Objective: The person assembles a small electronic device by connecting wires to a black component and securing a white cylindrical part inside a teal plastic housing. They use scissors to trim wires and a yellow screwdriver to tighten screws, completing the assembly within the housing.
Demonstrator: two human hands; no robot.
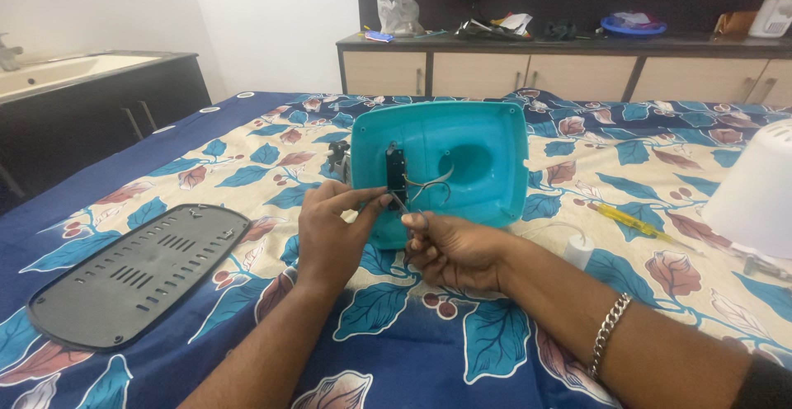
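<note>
Figure: appliance housing under hand work, read from left to right.

Far to the left of the left hand, a dark grey vented base plate (136, 273) lies flat on the bed (412, 351), well apart from the work; it is a thin, stiff panel and obstructs nothing.

The left hand (330, 232) is closed in a pinch, thumb and forefinger meeting at the lower end of a small black switch block (396, 170) mounted inside the turquoise plastic housing (462, 166). The housing stands tilted on its edge on the bed, just beyond both hands, open side toward the camera. It appears a light, rigid, smooth moulded shell, liable to tip or slide on soft bedding; its rim or outer walls offer the firmest hold.

Thin grey wires (429, 182) loop from the block toward the round recess of the housing. They look soft and springy, probably easily strained at their joints, and are best taken close to the block, not by the loop.

The right hand (450, 248), touching the lower edge of the housing, is curled shut around a slender dark item, seemingly a wire end or tool tip; which one cannot be told. A metal chain bracelet (609, 331) sits on its wrist.

To the right of the right hand lie a small white cylindrical part (579, 251), a yellow-handled screwdriver (631, 222) and, at the frame edge, a white plastic cover (755, 195); all stand clear.
</note>
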